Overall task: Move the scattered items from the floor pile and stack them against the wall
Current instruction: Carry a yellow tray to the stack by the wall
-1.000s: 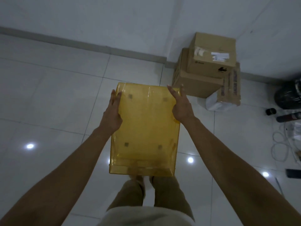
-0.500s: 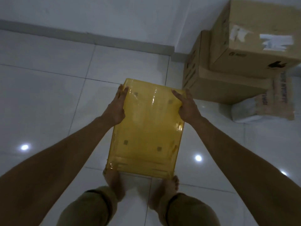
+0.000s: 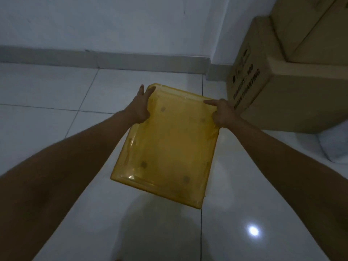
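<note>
I see both forearms reaching forward, the yellow translucent bin (image 3: 167, 146) held between them above the white tiled floor (image 3: 56, 113). Taking the bin as landmark, left to right.

On the bin's left edge near its far corner, my left hand (image 3: 140, 107) grips it — fingers stretched along the side, thumb lying over the upper face. The bin sits bottom-up, small square pads showing through the plastic, far end toward the wall (image 3: 113, 21), the whole thing turned a little clockwise. Whether the near end touches the floor, I cannot tell.

At the bin's far right corner, my right hand (image 3: 223, 112) grasps it — thumb pointing across the top edge, other fingers curled down the right side, out of view.

Right of the bin, just beside that hand, a large cardboard box (image 3: 282, 98) stands on the floor with dark print on its facing side; a smaller cardboard box (image 3: 310, 25) is stacked on top of it. Something white (image 3: 333, 147) lies on the floor at the foot of the large box, well right of the bin.

Beyond the bin's far end, a grey skirting strip (image 3: 103, 59) runs along the foot of the wall.
</note>
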The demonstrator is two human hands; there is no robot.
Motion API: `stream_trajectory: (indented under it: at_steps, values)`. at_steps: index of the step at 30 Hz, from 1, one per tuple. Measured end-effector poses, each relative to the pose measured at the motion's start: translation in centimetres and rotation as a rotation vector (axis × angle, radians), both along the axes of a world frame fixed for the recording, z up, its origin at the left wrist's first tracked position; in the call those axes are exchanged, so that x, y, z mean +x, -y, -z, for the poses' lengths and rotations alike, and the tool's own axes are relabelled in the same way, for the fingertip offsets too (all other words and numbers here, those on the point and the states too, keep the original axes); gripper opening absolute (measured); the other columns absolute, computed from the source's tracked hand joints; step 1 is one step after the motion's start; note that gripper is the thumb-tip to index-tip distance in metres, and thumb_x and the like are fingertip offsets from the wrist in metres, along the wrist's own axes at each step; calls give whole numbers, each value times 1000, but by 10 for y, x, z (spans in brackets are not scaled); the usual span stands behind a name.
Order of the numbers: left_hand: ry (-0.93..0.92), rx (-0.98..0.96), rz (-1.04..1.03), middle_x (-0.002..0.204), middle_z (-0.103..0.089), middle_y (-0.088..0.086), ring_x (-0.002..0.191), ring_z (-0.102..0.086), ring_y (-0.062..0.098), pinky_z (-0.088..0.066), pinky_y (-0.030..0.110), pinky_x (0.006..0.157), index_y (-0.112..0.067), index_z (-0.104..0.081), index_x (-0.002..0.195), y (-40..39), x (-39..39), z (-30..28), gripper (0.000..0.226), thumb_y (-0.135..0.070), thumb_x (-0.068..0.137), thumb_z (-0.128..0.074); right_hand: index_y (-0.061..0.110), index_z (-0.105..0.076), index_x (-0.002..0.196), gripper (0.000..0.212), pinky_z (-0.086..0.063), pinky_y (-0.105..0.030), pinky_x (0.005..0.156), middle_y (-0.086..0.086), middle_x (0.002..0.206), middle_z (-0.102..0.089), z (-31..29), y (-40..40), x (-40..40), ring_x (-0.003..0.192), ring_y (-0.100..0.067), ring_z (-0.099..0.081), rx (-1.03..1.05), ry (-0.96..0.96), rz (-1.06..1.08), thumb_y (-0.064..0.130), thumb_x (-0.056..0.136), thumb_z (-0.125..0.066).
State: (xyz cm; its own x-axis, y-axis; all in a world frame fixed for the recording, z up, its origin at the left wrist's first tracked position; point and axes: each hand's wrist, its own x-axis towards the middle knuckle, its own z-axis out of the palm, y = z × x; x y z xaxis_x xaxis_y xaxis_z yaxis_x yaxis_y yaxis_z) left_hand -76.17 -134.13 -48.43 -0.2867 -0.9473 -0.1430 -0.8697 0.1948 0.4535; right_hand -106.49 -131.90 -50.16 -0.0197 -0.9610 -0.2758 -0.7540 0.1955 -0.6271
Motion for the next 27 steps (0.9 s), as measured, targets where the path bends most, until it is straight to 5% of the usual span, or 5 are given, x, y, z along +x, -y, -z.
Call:
stream_trajectory:
  at_steps: [3, 9, 15, 22, 27]
  values:
    - [65, -23, -27, 158, 7, 22, 144, -17, 42, -23, 46, 115, -20, -15, 153, 3, -7, 15, 86, -2, 85, -64, 24, -47, 143, 63, -58, -45, 81, -13, 138, -49, 10, 11, 5, 111, -36, -57, -16, 56, 97, -5, 88, -40]
    - [205, -80, -4, 159, 11, 18, 128, -41, 46, -44, 48, 99, -19, -16, 153, -21, -21, 18, 84, -3, 84, -63, 20, -45, 145, 60, -52, -48, 95, -17, 143, -45, 25, -1, 1, 119, -37, -53, -4, -18, 195, 0, 90, -36]
    - [462, -103, 71, 160, 8, 12, 145, 2, 43, -10, 61, 114, -24, -13, 152, -69, -62, 26, 62, -39, 99, -43, 15, -39, 148, 50, -44, -42, 102, -20, 146, -41, 26, -23, -9, 128, -37, -45, -120, -322, -42, 13, 97, -39]
    - [229, 100, 337, 161, -14, 2, 146, -19, 25, -3, 58, 115, -23, -27, 149, -107, -106, 3, 68, -64, 94, -31, 16, -52, 135, 39, -47, -44, 93, -20, 127, -58, 9, -49, -15, 115, -35, -54, -243, -573, -472, 22, 101, -34]
    - [361, 188, 578, 158, -22, -2, 143, -25, 25, -1, 61, 114, -21, -22, 151, -126, -138, 1, 85, -72, 85, -43, 17, -54, 131, 37, -48, -37, 80, -22, 110, -61, 5, -66, -16, 101, -37, -58, -199, -647, -502, 23, 101, -33]
